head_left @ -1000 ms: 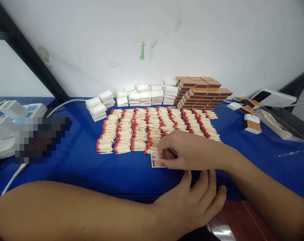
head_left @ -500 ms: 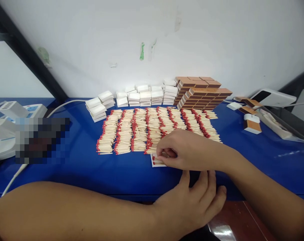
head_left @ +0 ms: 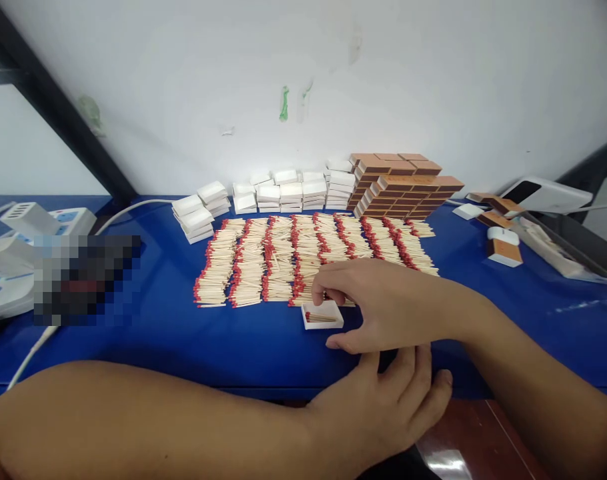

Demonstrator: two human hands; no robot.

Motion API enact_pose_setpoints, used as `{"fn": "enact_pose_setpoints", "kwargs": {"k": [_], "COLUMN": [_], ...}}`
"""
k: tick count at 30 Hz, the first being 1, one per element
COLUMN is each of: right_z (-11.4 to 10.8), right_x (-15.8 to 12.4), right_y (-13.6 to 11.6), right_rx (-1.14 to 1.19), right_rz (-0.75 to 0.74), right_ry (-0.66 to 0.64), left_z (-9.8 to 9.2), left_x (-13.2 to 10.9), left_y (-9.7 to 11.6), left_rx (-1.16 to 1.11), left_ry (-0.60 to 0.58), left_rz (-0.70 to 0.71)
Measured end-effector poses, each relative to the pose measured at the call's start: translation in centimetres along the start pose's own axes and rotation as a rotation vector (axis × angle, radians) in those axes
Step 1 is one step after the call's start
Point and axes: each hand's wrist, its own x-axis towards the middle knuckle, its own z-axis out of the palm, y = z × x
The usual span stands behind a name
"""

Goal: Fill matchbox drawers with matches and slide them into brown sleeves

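Observation:
A white matchbox tray (head_left: 336, 321) lies on the blue table with several red-tipped matches (head_left: 319, 317) in it. Over its right side hovers my right hand (head_left: 371, 303), thumb and fingers apart with nothing between them. My left hand (head_left: 383, 403) rests at the table's front edge below the right one, its fingers spread and holding nothing. Just behind the tray spread long rows of loose matches (head_left: 248, 270), their red heads to the left. My right hand and wrist cover part of the rows on the right.
White trays (head_left: 291, 193) stand stacked along the wall, beside a pile of brown matchboxes (head_left: 403, 190). On the right are loose brown boxes (head_left: 504, 250), a white device (head_left: 548, 193) and a dark container (head_left: 583, 243). A power strip (head_left: 68, 223) with cables sits at left.
My right hand has opened from a pinch inside the tray, its thumb moving down and away. More of the tray and its matches now shows. My left hand stays in place.

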Motion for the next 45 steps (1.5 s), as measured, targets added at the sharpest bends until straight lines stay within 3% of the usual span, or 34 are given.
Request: {"fn": "enact_pose_setpoints", "kwargs": {"k": [24, 45], "right_z": [0.13, 0.26], "right_x": [0.00, 0.19], "right_y": [-0.26, -0.77], "right_rx": [-0.034, -0.016], "right_rz": [0.050, 0.035], "right_ry": [-0.028, -0.055], "left_z": [-0.16, -0.17], "left_x": [0.09, 0.09], "left_y": [-0.22, -0.04], "left_rx": [0.057, 0.021], "left_ry": [-0.084, -0.035], "left_rz": [0.092, 0.044]}}
